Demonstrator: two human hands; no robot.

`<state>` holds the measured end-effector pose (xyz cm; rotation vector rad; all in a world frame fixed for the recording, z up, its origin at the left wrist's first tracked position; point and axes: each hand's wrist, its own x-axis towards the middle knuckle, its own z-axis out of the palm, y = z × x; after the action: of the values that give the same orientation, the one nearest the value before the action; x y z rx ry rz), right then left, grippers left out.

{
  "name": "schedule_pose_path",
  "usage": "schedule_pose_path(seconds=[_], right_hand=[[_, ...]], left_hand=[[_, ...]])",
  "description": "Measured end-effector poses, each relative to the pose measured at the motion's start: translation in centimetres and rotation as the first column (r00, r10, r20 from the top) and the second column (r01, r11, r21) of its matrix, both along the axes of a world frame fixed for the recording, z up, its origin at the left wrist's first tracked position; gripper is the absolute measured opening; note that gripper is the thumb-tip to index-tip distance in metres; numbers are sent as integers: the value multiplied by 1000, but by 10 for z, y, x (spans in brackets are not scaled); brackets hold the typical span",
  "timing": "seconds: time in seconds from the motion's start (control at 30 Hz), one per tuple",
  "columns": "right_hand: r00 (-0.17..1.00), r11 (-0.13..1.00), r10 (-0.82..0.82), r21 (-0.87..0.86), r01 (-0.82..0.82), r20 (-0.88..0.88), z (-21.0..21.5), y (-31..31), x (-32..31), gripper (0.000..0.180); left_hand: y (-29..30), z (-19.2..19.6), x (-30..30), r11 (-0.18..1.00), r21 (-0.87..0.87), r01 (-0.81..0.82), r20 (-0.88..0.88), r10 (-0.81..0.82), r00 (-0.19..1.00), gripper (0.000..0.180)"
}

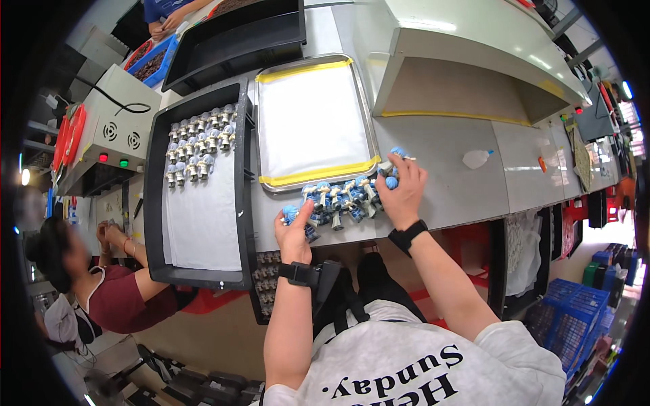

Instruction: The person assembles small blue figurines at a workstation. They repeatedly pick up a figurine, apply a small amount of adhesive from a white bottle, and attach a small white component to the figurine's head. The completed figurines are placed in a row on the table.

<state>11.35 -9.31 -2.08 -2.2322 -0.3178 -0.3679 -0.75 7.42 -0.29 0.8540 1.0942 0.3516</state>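
Observation:
A cluster of small figurines (338, 197) with blue heads and pale bodies lies along the near edge of the grey worktable. At its left end my left hand (294, 235) is closed round a blue-headed figurine (290, 214), thumb on one side and fingers on the other. My right hand (404, 193) curls over the right end, with its fingers and thumb round another figurine (391, 182). The palms partly hide what each hand touches. Just beyond the cluster sits a metal tray (372, 135) lined with white sheet, with yellow tape across its far and near ends.
At left, a black bin (248, 223) holds rows of grey-headed figurines (196, 145) on white paper. Another black bin (237, 40) stands behind. A white metal hood (467, 57) rises at right, near a small clear bottle (476, 159). A co-worker (112, 298) sits at left.

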Motion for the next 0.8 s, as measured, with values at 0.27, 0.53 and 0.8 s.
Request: schedule_pose_path(seconds=[0.27, 0.53, 0.8], right_hand=[[998, 989, -27, -150, 20, -48, -14, -11, -2, 52], [961, 952, -127, -303, 49, -244, 8, -15, 0, 71], [891, 963, -142, -270, 23, -432, 14, -13, -5, 80]], left_hand=[[-2, 11, -1, 968, -93, 234, 78, -227, 971, 59], [-18, 10, 14, 991, -94, 94, 16, -93, 996, 75], [-29, 6, 28, 976, -82, 202, 153, -188, 970, 72]])
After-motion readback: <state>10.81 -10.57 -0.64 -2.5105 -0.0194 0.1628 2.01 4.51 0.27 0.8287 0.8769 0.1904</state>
